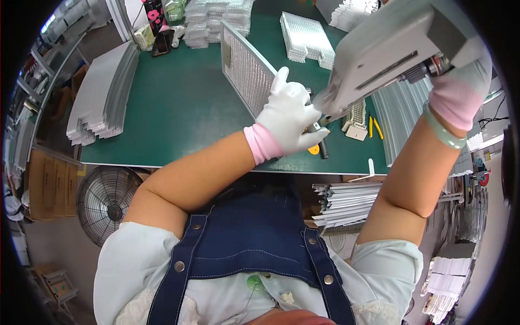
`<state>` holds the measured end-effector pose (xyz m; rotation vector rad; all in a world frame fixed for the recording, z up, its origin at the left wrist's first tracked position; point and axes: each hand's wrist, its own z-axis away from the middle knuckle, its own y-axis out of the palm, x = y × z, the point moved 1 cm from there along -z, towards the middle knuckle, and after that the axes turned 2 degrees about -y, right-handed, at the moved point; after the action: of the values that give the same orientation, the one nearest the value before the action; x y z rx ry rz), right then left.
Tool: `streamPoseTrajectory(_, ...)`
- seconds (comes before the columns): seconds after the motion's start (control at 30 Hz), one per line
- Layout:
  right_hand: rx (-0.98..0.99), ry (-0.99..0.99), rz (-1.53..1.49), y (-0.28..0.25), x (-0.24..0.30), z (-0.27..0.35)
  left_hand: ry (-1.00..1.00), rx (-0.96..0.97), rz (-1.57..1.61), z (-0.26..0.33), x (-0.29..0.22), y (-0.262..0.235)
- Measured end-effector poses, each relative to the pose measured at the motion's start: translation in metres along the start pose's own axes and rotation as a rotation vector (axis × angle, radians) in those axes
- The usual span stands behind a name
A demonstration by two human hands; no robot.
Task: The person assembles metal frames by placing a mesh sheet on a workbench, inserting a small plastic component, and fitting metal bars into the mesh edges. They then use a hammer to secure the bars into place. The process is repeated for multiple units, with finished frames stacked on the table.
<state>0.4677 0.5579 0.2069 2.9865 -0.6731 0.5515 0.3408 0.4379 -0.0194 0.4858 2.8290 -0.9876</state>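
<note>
A thin framed mesh panel (248,66) stands on edge, slanting across the green worktable (179,108). My left hand (288,116), in a white glove with a pink cuff, is closed at its near end, the index finger pointing up along the frame. My right hand (467,81), gloved the same way, holds a large grey hand-held tool (374,59) up close; the tool's body hides most of those fingers. The tool's narrow nose comes down right beside my left fingers. Under the left hand, a small orange-and-black item (313,149) shows in part.
Silvery sheet stacks stand at the left (103,86), back (219,21) and back right (307,39). A beige ribbed block (356,122), yellow-handled tool (375,127) and long metal strips (398,114) lie right. A fan (108,206) stands below the left edge.
</note>
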Motion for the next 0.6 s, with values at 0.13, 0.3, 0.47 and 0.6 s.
streamPoseTrajectory(0.13,-0.069,0.031,-0.063,0.012,0.002,0.018,0.018,-0.046,-0.029,0.002,-0.001,0.005)
streamPoseTrajectory(0.3,-0.101,-0.091,0.173,0.019,-0.019,0.027,0.010,-0.028,-0.029,0.001,-0.002,0.005)
streamPoseTrajectory(0.47,-0.264,0.128,-0.074,0.021,-0.004,0.028,0.005,-0.025,-0.017,0.001,-0.003,0.006)
streamPoseTrajectory(0.6,-0.318,0.247,-0.010,0.044,-0.017,0.031,0.012,-0.048,-0.019,0.005,0.000,0.008)
